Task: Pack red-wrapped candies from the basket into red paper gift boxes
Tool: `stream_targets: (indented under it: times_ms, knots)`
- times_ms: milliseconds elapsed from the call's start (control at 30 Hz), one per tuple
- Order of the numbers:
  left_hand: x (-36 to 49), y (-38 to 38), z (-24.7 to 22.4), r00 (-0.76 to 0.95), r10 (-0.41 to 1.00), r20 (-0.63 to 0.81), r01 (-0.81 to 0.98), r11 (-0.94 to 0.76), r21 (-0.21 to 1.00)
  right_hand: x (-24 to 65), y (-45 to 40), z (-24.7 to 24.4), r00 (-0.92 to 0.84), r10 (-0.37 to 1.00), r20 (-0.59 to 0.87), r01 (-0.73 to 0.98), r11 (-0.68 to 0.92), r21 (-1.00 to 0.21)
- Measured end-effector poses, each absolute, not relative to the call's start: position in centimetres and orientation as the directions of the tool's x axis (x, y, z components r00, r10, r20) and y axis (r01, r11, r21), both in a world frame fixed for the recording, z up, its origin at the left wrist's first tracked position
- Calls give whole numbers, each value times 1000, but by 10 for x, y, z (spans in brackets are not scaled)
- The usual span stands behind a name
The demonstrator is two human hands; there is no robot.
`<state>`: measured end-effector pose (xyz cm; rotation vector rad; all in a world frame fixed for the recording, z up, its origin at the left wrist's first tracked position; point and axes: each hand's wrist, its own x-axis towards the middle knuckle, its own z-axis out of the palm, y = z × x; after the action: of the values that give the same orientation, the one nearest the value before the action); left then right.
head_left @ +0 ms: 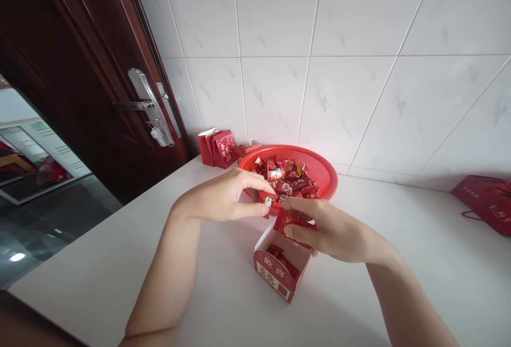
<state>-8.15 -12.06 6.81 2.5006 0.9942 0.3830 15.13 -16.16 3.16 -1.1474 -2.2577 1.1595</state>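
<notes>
My left hand [237, 195] pinches a red wrapped candy [268, 199] between thumb and fingers, at the near rim of a red plastic basket [328, 174]. Wrapped candies [293, 179] in red and dark red are heaped in that basket. Just in front of it stands an open red gift box [275, 275] with a white inside and a rounded, printed front flap. Inside the box lies a red wrapped candy [284, 262]. Over the box's far side, my right hand [325, 230] is closed on another red wrapped candy [293, 225], partly covered by the fingers.
Small red boxes [217, 148] stand at the table's back left, against the tiled wall [275, 97]. A red bag [485, 200] lies at the far right of the white table [223, 288]. Left of the table is a dark wooden door [91, 70] with a metal handle and keys.
</notes>
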Motion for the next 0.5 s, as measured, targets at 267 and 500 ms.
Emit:
stream_targets:
  times_ms: [267,500]
  knots:
    - [-79,-122,67,723,685,94,547,-649,529,150,-168,32,-477,872,106,619,419,-664]
    - [-61,-123,57,783,622,-8,492,-611,621,155,-169,35,-443,868,225,603,474,-642]
